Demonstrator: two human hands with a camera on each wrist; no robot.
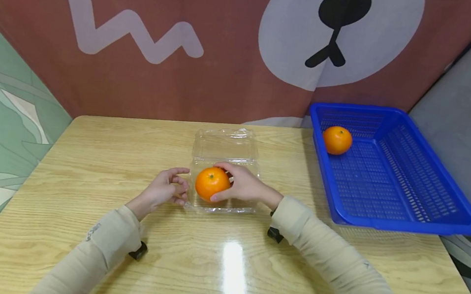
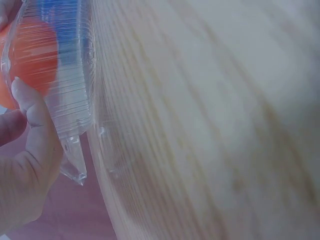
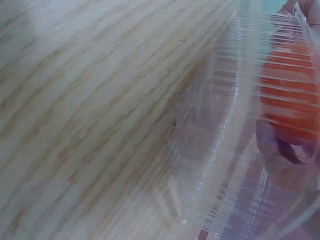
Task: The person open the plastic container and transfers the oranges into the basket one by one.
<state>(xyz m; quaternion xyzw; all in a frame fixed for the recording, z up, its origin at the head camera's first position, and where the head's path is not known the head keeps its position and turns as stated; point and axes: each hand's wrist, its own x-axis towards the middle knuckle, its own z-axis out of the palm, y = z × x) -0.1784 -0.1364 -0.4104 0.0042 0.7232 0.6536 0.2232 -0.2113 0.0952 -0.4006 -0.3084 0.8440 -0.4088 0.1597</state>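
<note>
In the head view an orange (image 1: 211,184) is in the base of a clear plastic clamshell box (image 1: 226,147), whose lid lies back on the far side. My right hand (image 1: 243,184) grips this orange from the right, thumb in front and fingers behind. At the box's left edge is my left hand (image 1: 166,188), its fingers loosely bent. The left wrist view shows my left hand (image 2: 35,145) with a fingertip at the rim of the box (image 2: 75,95). Through the ribbed wall in the right wrist view, the orange (image 3: 290,95) shows, with fingers around it.
A blue plastic basket (image 1: 401,226) stands at the right of the wooden table (image 1: 184,264), with another orange (image 1: 337,140) in its far left corner. A printed cloth (image 1: 225,86) hangs along the table's back edge.
</note>
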